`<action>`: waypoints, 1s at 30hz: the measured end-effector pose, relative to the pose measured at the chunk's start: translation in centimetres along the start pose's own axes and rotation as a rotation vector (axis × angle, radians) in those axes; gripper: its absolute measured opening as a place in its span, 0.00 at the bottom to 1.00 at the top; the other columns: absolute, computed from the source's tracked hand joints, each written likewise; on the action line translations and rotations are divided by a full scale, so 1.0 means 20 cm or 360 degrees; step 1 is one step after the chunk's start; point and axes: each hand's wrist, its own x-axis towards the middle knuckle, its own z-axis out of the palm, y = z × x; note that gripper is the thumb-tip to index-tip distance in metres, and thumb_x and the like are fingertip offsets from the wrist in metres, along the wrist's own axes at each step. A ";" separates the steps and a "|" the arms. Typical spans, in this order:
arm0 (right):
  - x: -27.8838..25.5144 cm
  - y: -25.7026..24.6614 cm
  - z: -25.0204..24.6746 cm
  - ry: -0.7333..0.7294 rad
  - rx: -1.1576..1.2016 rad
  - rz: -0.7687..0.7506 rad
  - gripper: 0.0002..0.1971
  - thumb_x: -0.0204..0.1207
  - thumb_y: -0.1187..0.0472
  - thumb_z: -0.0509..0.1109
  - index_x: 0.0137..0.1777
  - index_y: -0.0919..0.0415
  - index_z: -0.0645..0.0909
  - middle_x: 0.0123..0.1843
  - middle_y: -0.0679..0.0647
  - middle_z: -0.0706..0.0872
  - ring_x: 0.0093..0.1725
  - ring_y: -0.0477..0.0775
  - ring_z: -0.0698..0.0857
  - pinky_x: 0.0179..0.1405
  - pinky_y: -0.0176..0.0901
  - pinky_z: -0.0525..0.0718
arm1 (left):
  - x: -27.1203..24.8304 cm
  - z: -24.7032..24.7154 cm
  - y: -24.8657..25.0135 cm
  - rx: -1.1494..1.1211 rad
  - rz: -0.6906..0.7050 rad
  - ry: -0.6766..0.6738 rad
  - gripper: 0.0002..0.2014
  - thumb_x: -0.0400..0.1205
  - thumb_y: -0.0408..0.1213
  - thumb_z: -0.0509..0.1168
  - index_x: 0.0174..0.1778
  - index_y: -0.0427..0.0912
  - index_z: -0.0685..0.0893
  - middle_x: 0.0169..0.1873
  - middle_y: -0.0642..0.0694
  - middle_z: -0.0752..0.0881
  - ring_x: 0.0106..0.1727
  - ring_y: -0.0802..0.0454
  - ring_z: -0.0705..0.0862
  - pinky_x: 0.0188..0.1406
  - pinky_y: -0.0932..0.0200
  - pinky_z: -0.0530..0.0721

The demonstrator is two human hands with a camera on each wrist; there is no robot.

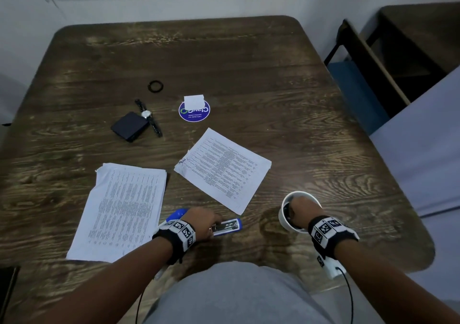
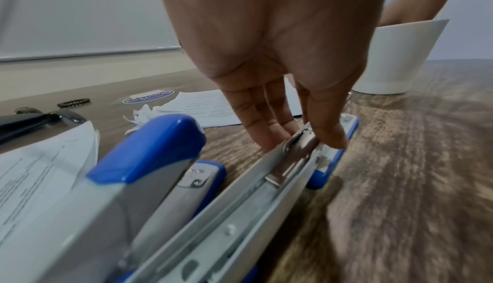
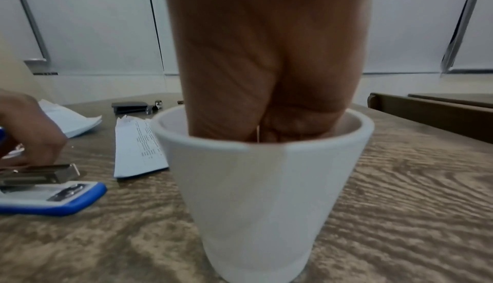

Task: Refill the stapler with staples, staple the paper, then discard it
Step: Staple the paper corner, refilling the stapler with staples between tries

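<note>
A blue and grey stapler (image 1: 225, 226) lies open on the wooden table, its blue top cover (image 2: 149, 150) swung back. My left hand (image 1: 204, 221) pinches the stapler's metal magazine (image 2: 266, 192) between fingers (image 2: 256, 131) and thumb near its front end. My right hand (image 1: 300, 209) reaches down into a white cup (image 1: 283, 218) to the right; its fingers are hidden inside the cup (image 3: 266, 203). A thick stack of printed paper (image 1: 124, 209) lies left of the stapler. A thinner printed set of sheets (image 1: 224, 169) lies behind it.
Farther back lie a black box (image 1: 129, 125), a wristwatch (image 1: 149, 115), a black ring (image 1: 156, 86) and a round blue sticker (image 1: 194, 114) under a small white box (image 1: 194, 102). A chair (image 1: 361, 82) stands right of the table.
</note>
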 end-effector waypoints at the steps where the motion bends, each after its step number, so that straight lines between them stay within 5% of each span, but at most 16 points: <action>1: 0.01 -0.01 0.01 0.0021 -0.0012 0.0014 0.13 0.78 0.56 0.59 0.47 0.63 0.82 0.48 0.59 0.87 0.49 0.61 0.85 0.48 0.47 0.81 | 0.00 0.00 0.00 0.0004 0.0001 0.0004 0.19 0.78 0.45 0.68 0.66 0.52 0.79 0.58 0.44 0.86 0.58 0.43 0.84 0.54 0.50 0.82; 4: 0.01 -0.01 0.01 0.0038 -0.0015 0.0045 0.08 0.77 0.59 0.59 0.40 0.59 0.77 0.41 0.56 0.82 0.46 0.60 0.85 0.44 0.45 0.78 | -0.01 0.01 0.00 0.0014 0.0004 0.0011 0.19 0.79 0.44 0.67 0.66 0.50 0.79 0.58 0.43 0.85 0.58 0.42 0.84 0.54 0.50 0.82; 9: -0.01 0.03 0.01 0.0039 0.0173 0.0019 0.08 0.73 0.55 0.65 0.47 0.56 0.81 0.50 0.55 0.87 0.52 0.59 0.85 0.49 0.47 0.83 | -0.01 0.02 -0.01 0.0004 0.0022 0.0022 0.18 0.79 0.43 0.67 0.66 0.50 0.79 0.58 0.43 0.86 0.58 0.42 0.84 0.54 0.50 0.81; 12: -0.06 0.04 -0.10 0.0165 0.0387 0.0092 0.04 0.68 0.56 0.68 0.39 0.54 0.84 0.43 0.58 0.89 0.46 0.62 0.87 0.43 0.47 0.84 | -0.02 0.02 -0.01 -0.0019 0.0024 0.0029 0.18 0.78 0.43 0.68 0.65 0.49 0.80 0.58 0.43 0.85 0.58 0.42 0.84 0.54 0.49 0.82; 14: -0.10 0.05 -0.20 0.0319 0.0565 0.0099 0.01 0.66 0.61 0.73 0.36 0.55 0.84 0.35 0.57 0.86 0.38 0.57 0.84 0.37 0.39 0.79 | -0.03 0.02 -0.02 -0.0038 0.0034 0.0036 0.18 0.78 0.43 0.69 0.65 0.49 0.80 0.58 0.43 0.85 0.59 0.42 0.84 0.55 0.48 0.83; 17: -0.15 0.00 -0.36 0.0393 0.0933 -0.0091 0.10 0.65 0.69 0.78 0.35 0.55 0.81 0.28 0.52 0.84 0.26 0.44 0.80 0.28 0.22 0.73 | -0.04 0.01 -0.01 -0.0088 0.0028 0.0036 0.19 0.78 0.43 0.70 0.65 0.49 0.80 0.57 0.43 0.85 0.58 0.42 0.84 0.55 0.48 0.84; 22: -0.12 -0.25 -0.39 0.0107 0.1242 -0.0550 0.14 0.59 0.62 0.85 0.46 0.54 0.89 0.47 0.50 0.91 0.44 0.47 0.91 0.45 0.35 0.87 | -0.04 0.04 -0.03 -0.0137 0.0019 0.0070 0.18 0.76 0.43 0.71 0.62 0.50 0.82 0.55 0.44 0.87 0.55 0.42 0.86 0.54 0.46 0.86; 24: -0.08 -0.38 -0.31 0.0075 0.1190 -0.0620 0.16 0.57 0.62 0.86 0.46 0.54 0.90 0.46 0.53 0.92 0.43 0.51 0.90 0.46 0.41 0.88 | -0.05 0.07 -0.04 -0.0177 0.0031 0.0108 0.18 0.76 0.44 0.70 0.63 0.50 0.81 0.56 0.44 0.86 0.56 0.42 0.85 0.55 0.46 0.85; 27: -0.01 -0.54 -0.17 0.0025 0.0869 -0.0716 0.15 0.60 0.63 0.85 0.47 0.58 0.90 0.43 0.54 0.92 0.40 0.47 0.86 0.43 0.36 0.83 | -0.07 0.14 -0.06 -0.0299 0.0032 0.0186 0.18 0.78 0.42 0.68 0.64 0.46 0.79 0.59 0.44 0.84 0.59 0.43 0.83 0.58 0.49 0.82; 30: 0.02 -0.65 -0.05 -0.0009 0.0423 -0.0836 0.11 0.67 0.58 0.78 0.50 0.56 0.88 0.48 0.53 0.90 0.48 0.52 0.86 0.49 0.46 0.84 | -0.13 0.22 -0.09 -0.0312 0.0003 0.0309 0.23 0.77 0.39 0.70 0.69 0.44 0.76 0.62 0.42 0.81 0.62 0.43 0.81 0.62 0.48 0.80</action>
